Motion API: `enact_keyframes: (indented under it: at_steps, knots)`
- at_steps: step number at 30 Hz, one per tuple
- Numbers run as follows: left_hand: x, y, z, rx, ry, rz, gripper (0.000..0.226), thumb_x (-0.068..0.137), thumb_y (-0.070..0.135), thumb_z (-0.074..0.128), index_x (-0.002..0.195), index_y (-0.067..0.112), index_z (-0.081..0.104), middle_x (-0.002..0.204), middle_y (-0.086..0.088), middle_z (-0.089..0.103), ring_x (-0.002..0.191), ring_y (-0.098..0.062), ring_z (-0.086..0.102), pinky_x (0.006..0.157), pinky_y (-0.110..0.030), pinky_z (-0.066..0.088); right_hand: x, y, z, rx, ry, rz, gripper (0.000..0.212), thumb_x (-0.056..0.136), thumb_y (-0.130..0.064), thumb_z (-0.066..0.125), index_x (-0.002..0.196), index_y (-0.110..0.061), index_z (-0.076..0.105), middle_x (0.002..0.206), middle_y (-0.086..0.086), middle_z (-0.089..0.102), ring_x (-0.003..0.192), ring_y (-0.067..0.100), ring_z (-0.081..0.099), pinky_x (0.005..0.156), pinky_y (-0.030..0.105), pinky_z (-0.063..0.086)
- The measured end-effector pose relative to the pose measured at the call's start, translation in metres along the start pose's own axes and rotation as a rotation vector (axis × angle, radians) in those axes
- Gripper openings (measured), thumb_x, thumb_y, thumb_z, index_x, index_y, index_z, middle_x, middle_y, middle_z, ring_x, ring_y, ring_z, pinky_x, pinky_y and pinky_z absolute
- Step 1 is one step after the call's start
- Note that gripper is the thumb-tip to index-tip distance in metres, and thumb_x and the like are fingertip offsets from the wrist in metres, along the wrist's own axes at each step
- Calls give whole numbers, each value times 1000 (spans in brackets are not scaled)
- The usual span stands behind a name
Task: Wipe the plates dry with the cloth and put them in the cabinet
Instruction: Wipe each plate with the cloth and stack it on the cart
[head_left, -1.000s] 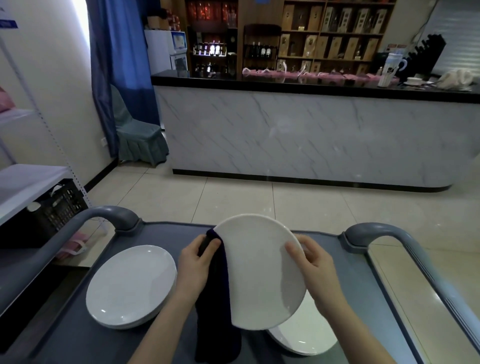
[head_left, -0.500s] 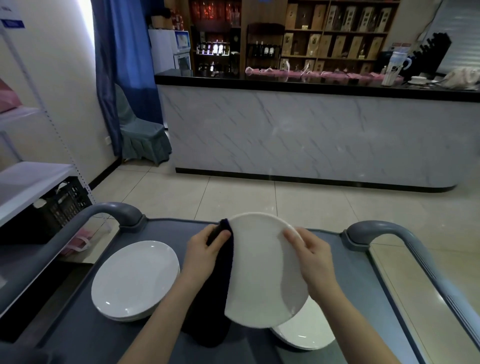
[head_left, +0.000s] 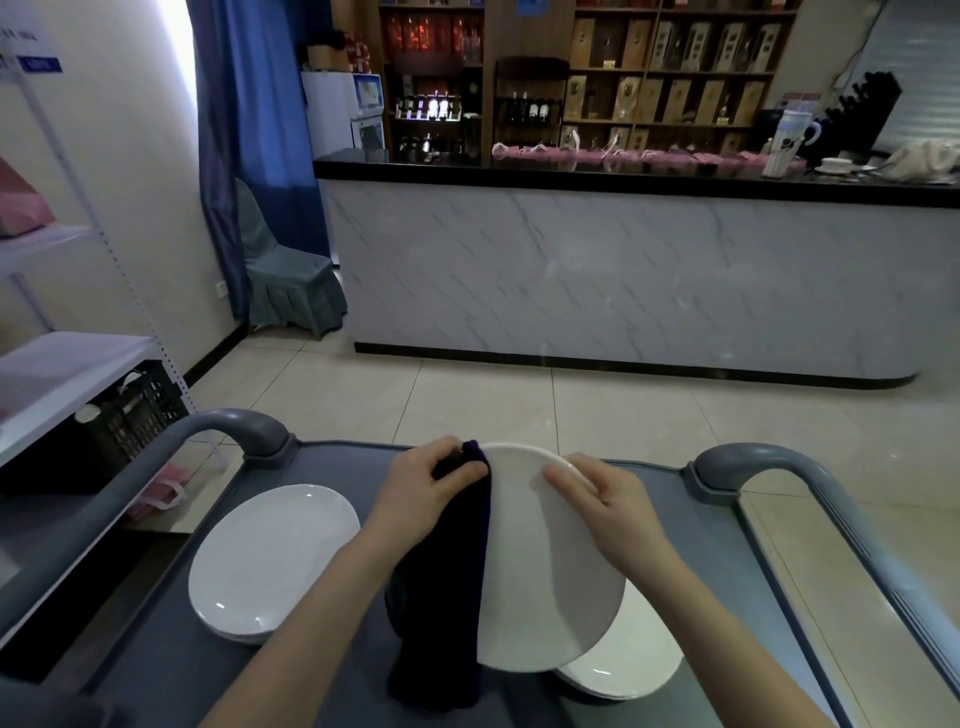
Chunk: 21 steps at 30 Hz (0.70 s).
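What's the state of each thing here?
White round ceramic plate: held tilted above grey cart tray.
Dark navy cloth: draped over its left edge, hanging.
Left hand: grips cloth at plate's top rim.
Right hand: holds plate's upper right rim.
Left stack of white plates: flat on tray.
Right white plates: flat, partly under held plate.

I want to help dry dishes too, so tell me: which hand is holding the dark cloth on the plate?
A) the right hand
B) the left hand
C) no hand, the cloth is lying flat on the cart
B: the left hand grips the dark cloth at the top edge of the lifted plate, while the right hand holds the plate's other side.
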<state>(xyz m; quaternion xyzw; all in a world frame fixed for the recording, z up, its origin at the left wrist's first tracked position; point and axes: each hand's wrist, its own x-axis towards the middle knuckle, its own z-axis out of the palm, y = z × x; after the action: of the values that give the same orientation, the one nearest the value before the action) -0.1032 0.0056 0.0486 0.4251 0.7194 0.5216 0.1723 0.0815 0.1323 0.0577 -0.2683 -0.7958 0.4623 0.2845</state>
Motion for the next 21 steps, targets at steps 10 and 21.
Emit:
enact_keyframes:
  at_steps: [10, 21]
  knots:
    - [-10, -12, 10, -248, 316, -124, 14, 97, 26, 61, 84, 24, 68, 78, 13, 72, 68, 0, 62, 61, -14, 47, -3, -4, 11, 311, 406, 76, 39, 97, -28, 63, 62, -12, 54, 58, -6, 45, 55, 5, 40, 50, 15, 33]
    - [-15, -16, -2, -135, 157, -37, 15, 93, 19, 65, 84, 31, 69, 79, 19, 71, 71, 6, 62, 66, -9, 44, 13, 1, -14, 52, -73, 62, 2, 91, -35, 70, 92, -33, 68, 83, -9, 75, 72, 4, 64, 66, 21, 48]
